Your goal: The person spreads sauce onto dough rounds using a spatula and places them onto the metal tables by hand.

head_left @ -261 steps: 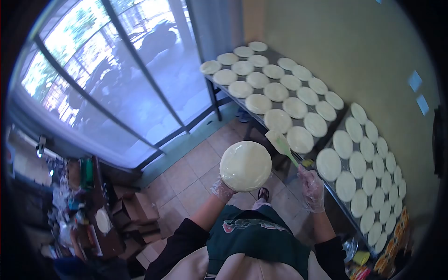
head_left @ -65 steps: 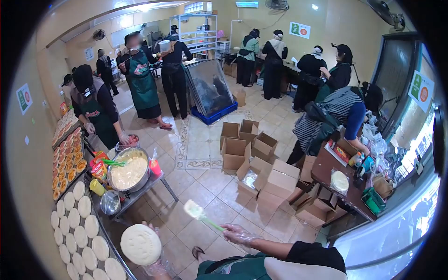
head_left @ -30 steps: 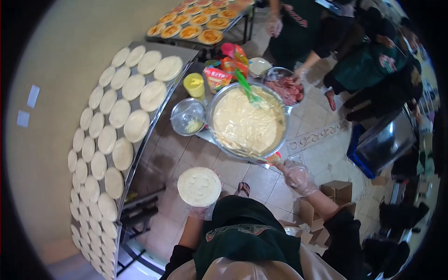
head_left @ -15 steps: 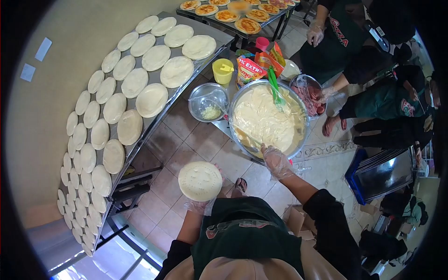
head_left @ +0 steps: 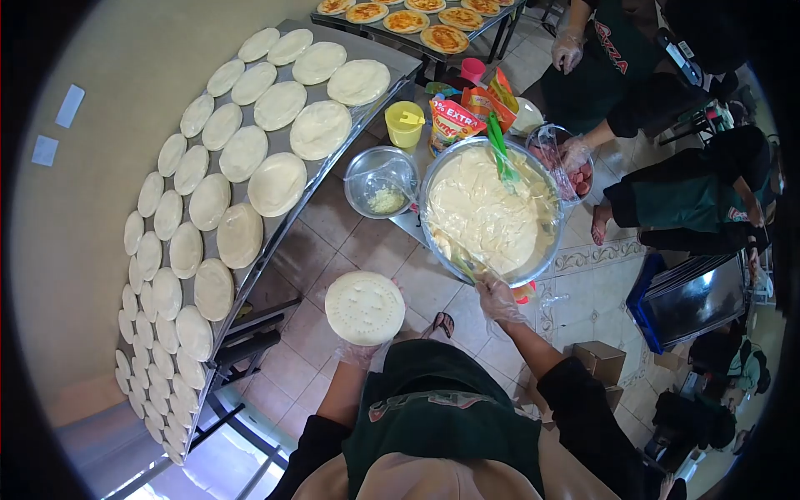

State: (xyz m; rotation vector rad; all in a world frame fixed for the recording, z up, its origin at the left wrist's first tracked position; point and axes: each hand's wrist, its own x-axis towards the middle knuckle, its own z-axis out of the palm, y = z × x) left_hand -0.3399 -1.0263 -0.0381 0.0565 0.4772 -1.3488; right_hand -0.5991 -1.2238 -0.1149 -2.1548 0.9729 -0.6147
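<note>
A round pre-pricked pizza crust (head_left: 365,308) lies flat on my left hand (head_left: 360,353), which wears a clear plastic glove and supports it from below. My right hand (head_left: 502,302), also gloved, is closed at the near rim of a large metal bowl (head_left: 550,242). It grips a thin-handled utensil (head_left: 467,268) whose head dips into the pale creamy spread (head_left: 487,208); its exact kind is unclear. A green spatula (head_left: 500,150) rests in the far side of the same bowl.
On the left, a long metal table (head_left: 287,221) carries rows of plain crusts. A smaller steel bowl (head_left: 358,179), yellow pitcher (head_left: 404,125) and sauce pouch (head_left: 452,125) stand around the big bowl. A co-worker's gloved hand (head_left: 575,152) reaches into a bowl of meat (head_left: 581,179).
The bowls and tables have shifted slightly in view. My right hand has drawn a little toward me along the bowl's rim with the utensil. The crust stays on my left hand.
</note>
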